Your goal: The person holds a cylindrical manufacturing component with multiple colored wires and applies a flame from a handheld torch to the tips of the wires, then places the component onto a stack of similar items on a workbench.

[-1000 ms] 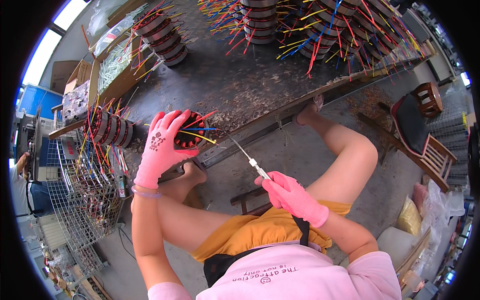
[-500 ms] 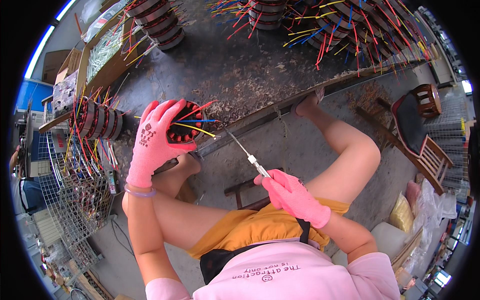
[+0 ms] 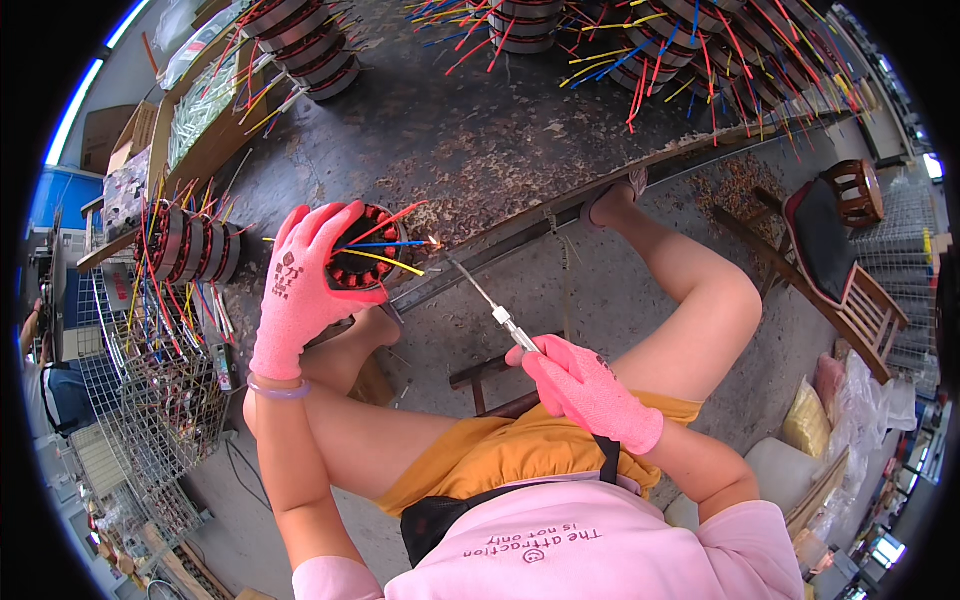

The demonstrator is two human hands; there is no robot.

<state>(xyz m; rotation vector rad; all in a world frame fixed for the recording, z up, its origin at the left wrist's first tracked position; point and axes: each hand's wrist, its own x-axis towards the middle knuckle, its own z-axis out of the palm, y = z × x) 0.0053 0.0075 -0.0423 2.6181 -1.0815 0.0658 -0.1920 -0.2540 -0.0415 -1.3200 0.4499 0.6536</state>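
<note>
My left hand (image 3: 305,285), in a pink glove, is closed around a motor stator (image 3: 390,222) with red windings, held at the workbench's near edge. Red, blue (image 3: 385,244) and yellow wires stick out of it to the right. A small orange glow shows at the blue wire's end. My right hand (image 3: 585,390), also gloved, grips a slim torch (image 3: 513,327) with a metal body, a white collar and a long thin nozzle. The nozzle points up and left, its tip a short way from the glow. Glove fingers hide part of the stator's rim.
Stacked stators with coloured wires stand on the dark, worn workbench (image 3: 470,140), at its back and left (image 3: 190,240). An open box (image 3: 205,115) of pale tubes sits back left. A wire rack (image 3: 130,400) is at the left, and a wooden chair (image 3: 830,250) at the right.
An orange glow has appeared at the blue wire's end. The yellow wire's end has shifted slightly up and left. Both hands keep their holds, almost in place.
</note>
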